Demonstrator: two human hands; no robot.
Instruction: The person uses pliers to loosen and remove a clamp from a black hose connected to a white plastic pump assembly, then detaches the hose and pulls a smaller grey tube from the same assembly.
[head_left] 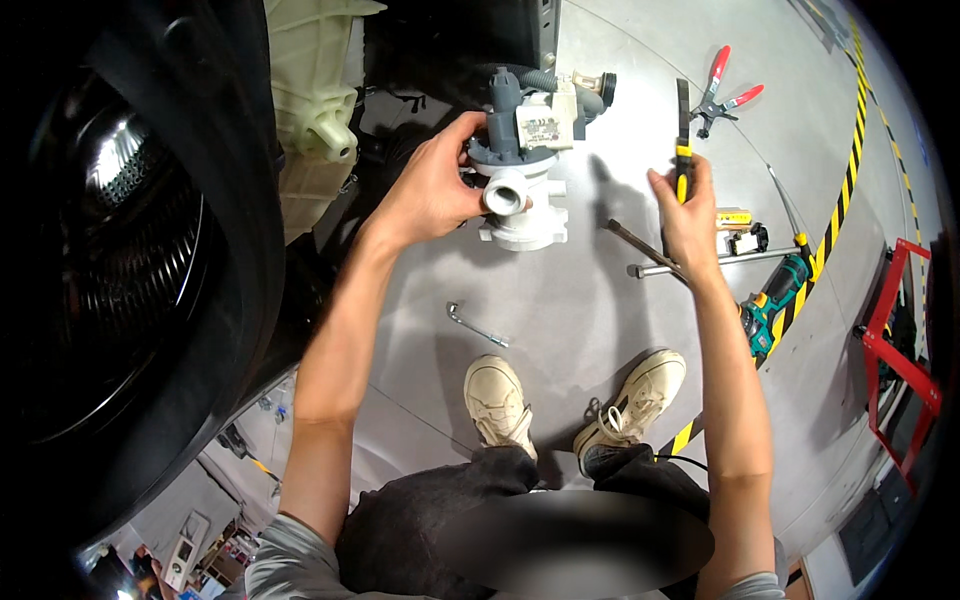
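My left hand [450, 175] grips a pump assembly [525, 215], with a white plastic housing, a round port facing me, a dark grey upper part and a cream block with a label. A grey corrugated hose and fitting [590, 92] are at its back right. To the right, my right hand [690, 215] is closed around a long black-and-yellow tool [683, 130], held upright in the picture. Beyond that hand lie red-handled pliers [720, 90]; below it are a brown bar [630, 240] and a long metal bar [740, 257] on the grey floor.
An open appliance with a black drum door [235, 290] and cream tub [310, 110] stands left. An L-shaped wrench [480, 325] lies before my shoes [640, 395]. Right are a teal power tool [775, 305], yellow-black floor tape [850, 150] and a red metal frame [885, 355].
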